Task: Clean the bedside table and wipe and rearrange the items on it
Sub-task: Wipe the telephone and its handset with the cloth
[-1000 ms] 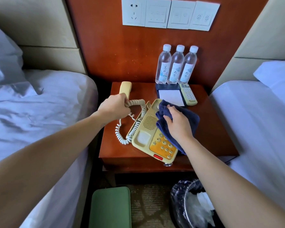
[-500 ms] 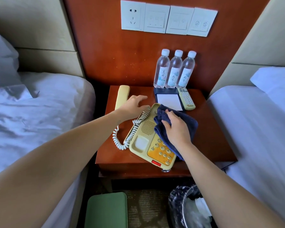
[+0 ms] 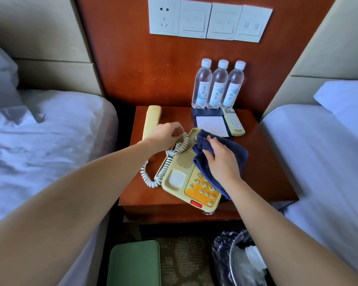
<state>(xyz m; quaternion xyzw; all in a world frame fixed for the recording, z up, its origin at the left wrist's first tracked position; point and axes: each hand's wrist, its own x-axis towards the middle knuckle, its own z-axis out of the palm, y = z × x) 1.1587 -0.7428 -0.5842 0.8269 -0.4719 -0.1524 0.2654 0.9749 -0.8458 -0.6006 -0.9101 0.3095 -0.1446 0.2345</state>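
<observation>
Handset [image 3: 152, 120]: lies off the cradle at the left rear of the desk [image 3: 267, 162], long axis running front to back, far end pointing at the wooden wall panel [image 3: 132, 69]. Left hand [image 3: 164, 136]: just right of the handset, fingers curled down, pinching the top loops of the coiled cord [image 3: 167, 162]. Telephone base [image 3: 182, 172]: sits mid-desk, turned at a slant, speaker end to the rear, orange keypad end pointing near and right, reaching the front edge. Right hand [image 3: 221, 159]: apart from the left, fingers bent over a dark blue cloth [image 3: 236, 151], holding it against the base's right side. Notepad [image 3: 211, 125] and remote [image 3: 234, 121]: side by side behind the cloth, lengthwise toward three water bottles [image 3: 218, 85] upright in a row at the panel.
</observation>
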